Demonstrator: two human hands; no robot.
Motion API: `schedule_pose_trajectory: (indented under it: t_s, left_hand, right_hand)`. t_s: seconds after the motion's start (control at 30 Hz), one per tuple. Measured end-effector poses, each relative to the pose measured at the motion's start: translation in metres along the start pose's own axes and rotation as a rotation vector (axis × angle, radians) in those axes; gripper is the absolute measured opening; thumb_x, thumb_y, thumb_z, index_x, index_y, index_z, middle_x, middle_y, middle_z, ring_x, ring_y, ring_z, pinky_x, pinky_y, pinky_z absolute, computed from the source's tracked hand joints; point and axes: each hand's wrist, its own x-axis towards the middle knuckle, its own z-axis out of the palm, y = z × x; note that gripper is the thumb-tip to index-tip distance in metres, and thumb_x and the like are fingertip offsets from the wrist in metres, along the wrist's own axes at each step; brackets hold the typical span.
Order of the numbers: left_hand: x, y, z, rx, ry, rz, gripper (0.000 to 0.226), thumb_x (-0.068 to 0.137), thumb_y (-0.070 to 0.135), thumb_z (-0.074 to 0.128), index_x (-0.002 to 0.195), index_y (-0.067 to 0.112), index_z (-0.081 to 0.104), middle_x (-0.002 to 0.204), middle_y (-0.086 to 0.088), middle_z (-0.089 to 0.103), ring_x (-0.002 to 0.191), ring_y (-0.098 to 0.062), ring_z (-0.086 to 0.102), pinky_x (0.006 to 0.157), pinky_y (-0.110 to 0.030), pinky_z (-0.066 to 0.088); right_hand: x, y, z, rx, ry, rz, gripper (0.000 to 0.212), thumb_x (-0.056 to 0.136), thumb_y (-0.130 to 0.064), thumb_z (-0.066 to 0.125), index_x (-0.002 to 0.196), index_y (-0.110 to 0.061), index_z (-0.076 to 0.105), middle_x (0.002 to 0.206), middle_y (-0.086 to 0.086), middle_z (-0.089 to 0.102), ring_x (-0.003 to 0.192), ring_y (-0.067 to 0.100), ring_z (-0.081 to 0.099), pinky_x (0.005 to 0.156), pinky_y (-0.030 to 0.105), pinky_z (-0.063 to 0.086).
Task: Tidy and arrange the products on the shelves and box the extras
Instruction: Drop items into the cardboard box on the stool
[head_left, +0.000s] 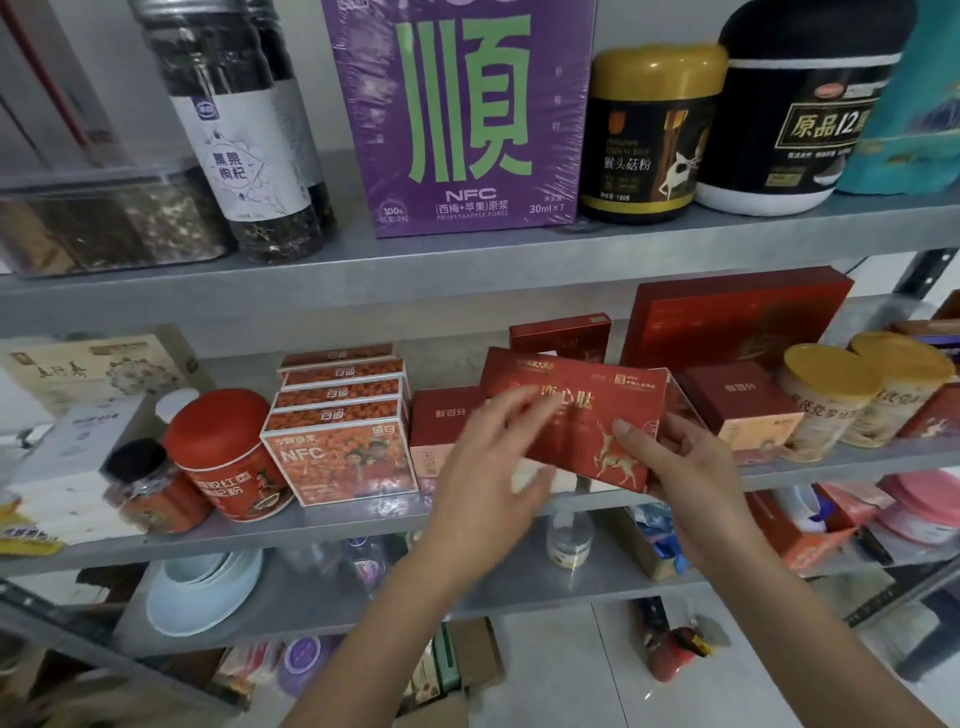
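Note:
A flat red box with a gold deer (582, 410) is held tilted in front of the middle shelf (332, 525). My right hand (675, 462) grips its lower right corner, thumb on the front face. My left hand (493, 467) is blurred, fingers spread, at the box's left end; whether it touches is unclear. Behind stand small red boxes (441, 415), another small red box (737, 395), and a large red gift box (737, 317). Orange NFC cartons (340, 447) sit in a row to the left.
A red canister (223, 452) and dark jar (145, 488) stand at the left, yellow-lidded tubs (831, 400) at the right. The upper shelf carries a purple carton (457, 114), jars and tubs. Bowls (202, 592) and clutter fill the lower shelf; cardboard boxes (452, 670) sit on the floor.

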Motion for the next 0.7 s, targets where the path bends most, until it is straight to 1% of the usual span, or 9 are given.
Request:
schedule_pose_trajectory:
  t_s: [0.03, 0.1, 0.2, 0.33, 0.37, 0.43, 0.53, 0.6, 0.7]
  left_hand:
    - [0.0, 0.001, 0.004, 0.147, -0.094, 0.086, 0.083, 0.087, 0.026, 0.069, 0.152, 0.044, 0.021, 0.157, 0.015, 0.02, 0.145, -0.011, 0.02, 0.117, -0.035, 0.025]
    - [0.0, 0.003, 0.009, 0.324, -0.122, 0.16, 0.098, 0.083, 0.027, 0.074, 0.154, 0.039, 0.008, 0.163, 0.006, 0.012, 0.15, -0.018, 0.01, 0.119, -0.04, 0.019]
    - [-0.002, 0.006, 0.009, 0.257, 0.033, 0.139, 0.09, 0.077, 0.013, 0.079, 0.152, 0.024, 0.031, 0.155, -0.004, 0.037, 0.142, -0.026, 0.036, 0.112, -0.048, 0.037]
    - [-0.004, -0.001, 0.001, -0.121, 0.144, 0.035, 0.081, 0.081, -0.006, 0.07, 0.144, 0.034, 0.039, 0.148, 0.005, 0.046, 0.136, -0.015, 0.045, 0.102, -0.047, 0.05]
    - [-0.006, -0.001, -0.003, -0.269, 0.11, -0.015, 0.081, 0.083, -0.008, 0.069, 0.142, 0.041, 0.042, 0.146, 0.01, 0.049, 0.134, -0.009, 0.047, 0.099, -0.04, 0.053]
    - [-0.009, 0.002, -0.012, -0.565, 0.066, -0.12, 0.077, 0.083, -0.008, 0.069, 0.129, 0.051, 0.054, 0.128, 0.021, 0.062, 0.12, 0.002, 0.055, 0.087, -0.018, 0.053]
    - [-0.014, 0.002, -0.021, -0.892, 0.072, -0.222, 0.052, 0.075, -0.008, 0.075, 0.105, 0.034, 0.07, 0.103, 0.014, 0.073, 0.1, -0.004, 0.068, 0.078, -0.015, 0.053]
    - [-0.016, 0.004, -0.024, -0.996, 0.054, -0.223, 0.05, 0.071, -0.007, 0.075, 0.099, 0.035, 0.073, 0.098, 0.008, 0.074, 0.097, -0.009, 0.07, 0.078, -0.02, 0.054]
    - [-0.017, 0.004, -0.026, -1.072, 0.026, -0.251, 0.045, 0.07, -0.005, 0.072, 0.101, 0.028, 0.073, 0.097, 0.004, 0.075, 0.097, -0.013, 0.07, 0.079, -0.022, 0.055]
  right_hand:
    - [-0.006, -0.002, 0.006, 0.019, -0.013, -0.009, 0.02, 0.078, -0.019, 0.074, 0.096, -0.022, 0.066, 0.086, -0.005, 0.076, 0.077, 0.011, 0.073, 0.058, 0.016, 0.054]
    - [-0.017, -0.006, 0.013, 0.087, -0.053, -0.013, 0.028, 0.072, -0.027, 0.074, 0.099, -0.023, 0.065, 0.087, -0.005, 0.076, 0.08, 0.012, 0.073, 0.057, 0.016, 0.054]
    - [-0.026, -0.011, 0.016, 0.136, -0.166, -0.004, 0.038, 0.074, -0.038, 0.068, 0.106, -0.018, 0.065, 0.096, 0.002, 0.076, 0.088, 0.017, 0.073, 0.063, 0.023, 0.058]
    - [-0.024, -0.01, 0.008, 0.017, -0.182, -0.08, 0.039, 0.083, -0.041, 0.06, 0.115, -0.018, 0.064, 0.107, -0.002, 0.073, 0.101, 0.016, 0.07, 0.083, 0.03, 0.059]
    - [-0.022, -0.01, 0.005, -0.058, -0.154, -0.153, 0.036, 0.086, -0.033, 0.062, 0.12, -0.023, 0.061, 0.112, -0.008, 0.07, 0.106, 0.012, 0.067, 0.088, 0.029, 0.057]
    - [-0.016, -0.01, -0.002, -0.271, -0.163, -0.305, 0.053, 0.087, -0.018, 0.068, 0.133, -0.035, 0.049, 0.13, -0.019, 0.058, 0.12, 0.003, 0.055, 0.098, 0.024, 0.049]
    - [-0.006, -0.01, -0.011, -0.517, -0.294, -0.415, 0.073, 0.081, -0.029, 0.07, 0.144, -0.041, 0.035, 0.146, -0.024, 0.039, 0.134, -0.004, 0.038, 0.105, 0.019, 0.037]
    - [-0.002, -0.011, -0.013, -0.539, -0.382, -0.404, 0.071, 0.074, -0.037, 0.071, 0.138, -0.043, 0.041, 0.138, -0.029, 0.046, 0.128, -0.007, 0.043, 0.103, 0.015, 0.042]
    - [0.003, -0.011, -0.015, -0.446, -0.416, -0.361, 0.056, 0.065, -0.032, 0.077, 0.118, -0.035, 0.058, 0.114, -0.021, 0.065, 0.107, 0.0, 0.061, 0.089, 0.019, 0.052]
